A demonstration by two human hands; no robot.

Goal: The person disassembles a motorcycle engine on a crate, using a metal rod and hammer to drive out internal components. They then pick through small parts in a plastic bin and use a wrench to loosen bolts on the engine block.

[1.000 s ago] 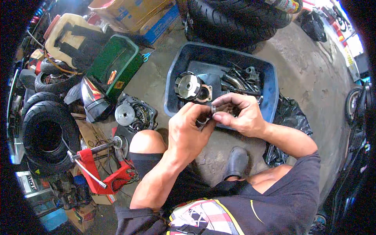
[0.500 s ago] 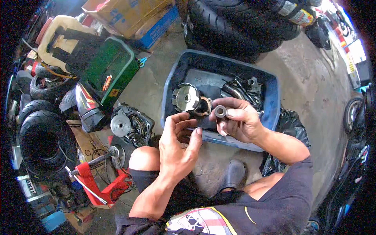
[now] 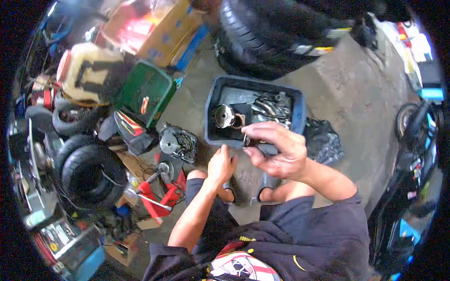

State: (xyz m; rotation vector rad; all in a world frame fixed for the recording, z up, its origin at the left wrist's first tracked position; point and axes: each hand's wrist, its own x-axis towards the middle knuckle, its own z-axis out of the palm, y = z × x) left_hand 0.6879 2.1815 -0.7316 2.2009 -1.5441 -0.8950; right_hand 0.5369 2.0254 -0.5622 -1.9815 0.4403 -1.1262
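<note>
A small, dark metal bushing (image 3: 246, 140) is pinched between the thumb and fingers of my right hand (image 3: 279, 152), held up over the front of the blue plastic tub (image 3: 209, 129). Lower and to the left, my left hand (image 3: 221, 165) has its fingers curled in, with nothing showing in it. Inside the tub sit a round metal clutch basket (image 3: 224, 115), a ring-shaped flange (image 3: 240, 120) beside it and a pile of metal parts (image 3: 272, 107). Part of the tub's front is hidden behind my right hand.
An engine part (image 3: 178, 143) lies on the floor left of the tub, near a red tool stand (image 3: 157, 203). Farther left are stacked tires (image 3: 89, 175) and a green bin (image 3: 145, 91). Large tires (image 3: 253, 47) stand behind the tub; a black plastic bag (image 3: 325, 140) lies right.
My view has risen, so the tub and floor items look smaller. My right hand has turned and lifted the bushing toward me. My left hand has dropped back and its fingers have closed.
</note>
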